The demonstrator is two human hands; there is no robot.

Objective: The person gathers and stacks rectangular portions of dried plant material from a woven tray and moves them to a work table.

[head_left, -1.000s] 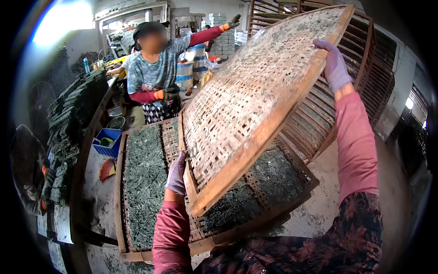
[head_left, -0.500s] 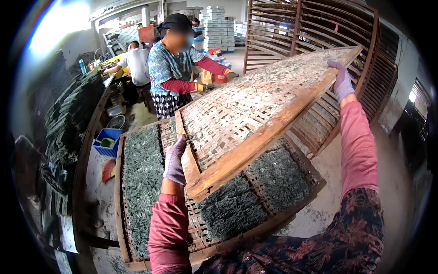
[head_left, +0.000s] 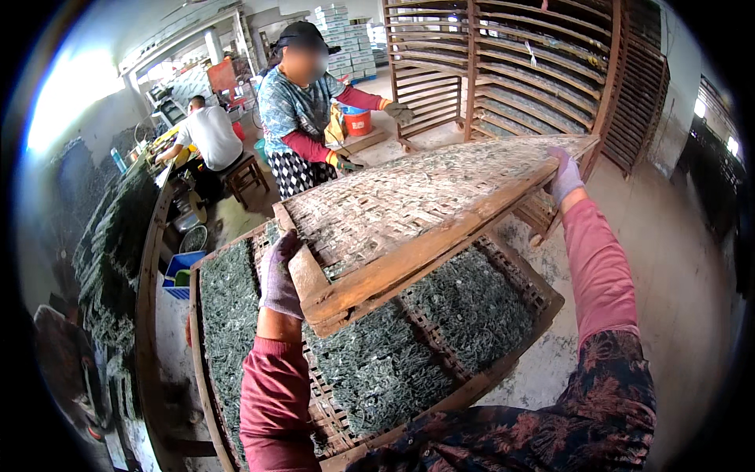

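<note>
A wood-framed woven tray, pale and dusty with green scraps on its weave, hangs tilted in my two gloved hands. My left hand is closed round its near left corner. At its right end my right hand grips the frame, with the fingers partly hidden behind the wood. Below lies a second framed woven tray, bearing rectangular mats of dark green, stringy strands. The raised tray covers part of it.
Across the trays stands a person in gloves, with both hands held out near the raised tray. Slatted racks rise at the far right. Heaped green strands line the left. A blue basket, an orange bucket and a seated person are beyond.
The raised tray has come down at its far right side and lies flatter, my hands still on it. The other person's hands are farther apart from it. My view has shifted.
</note>
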